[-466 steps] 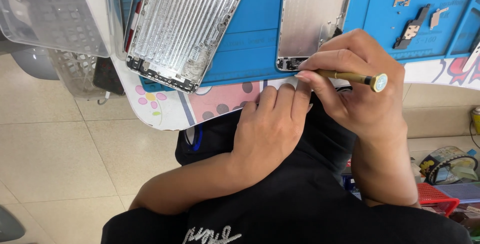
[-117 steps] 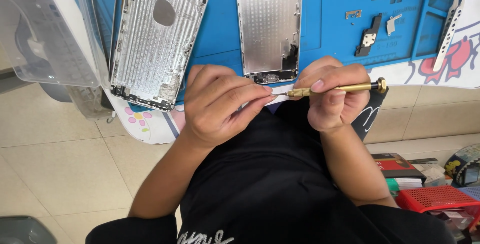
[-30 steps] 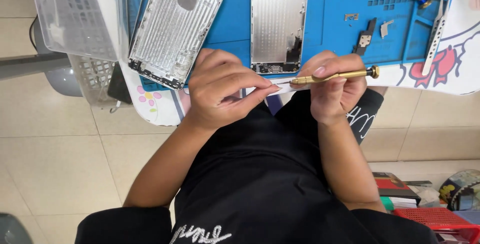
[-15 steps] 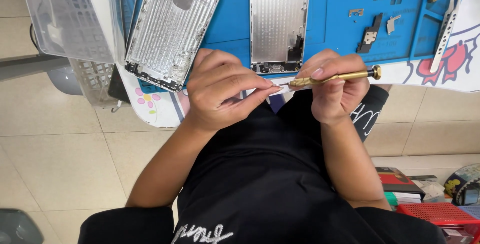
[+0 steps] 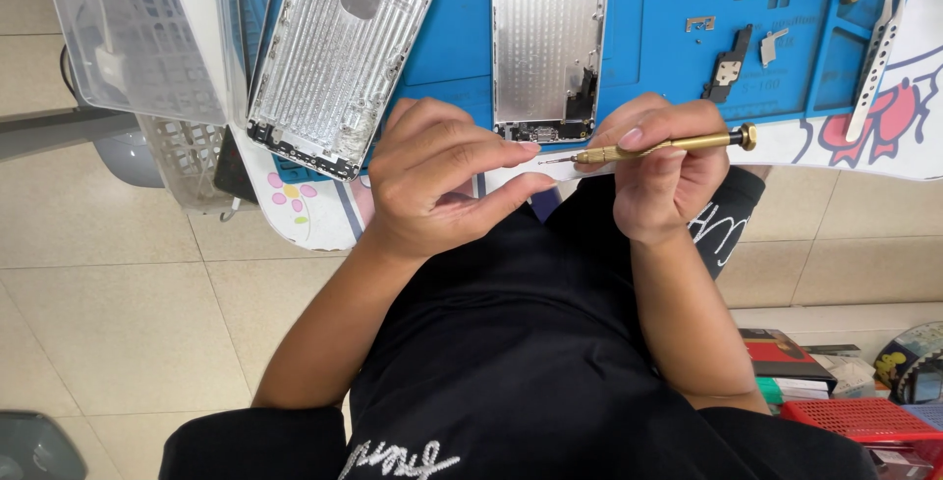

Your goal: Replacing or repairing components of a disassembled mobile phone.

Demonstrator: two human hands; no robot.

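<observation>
Hands barely shifted since half a second ago, right hand [image 5: 660, 177] gripping brass screwdriver [image 5: 656, 148] level, left hand [image 5: 437, 180] fingertips pinched at its tip, silver phone housing [image 5: 545, 43] just beyond on blue mat [image 5: 462, 43].

- second silver phone back housing [image 5: 339, 57] lying tilted on blue work mat [image 5: 462, 38]
- clear plastic lid [image 5: 138, 33] at far left
- small metal brackets [image 5: 732, 53] scattered upper right
- red mesh basket [image 5: 869, 421] down on floor
</observation>
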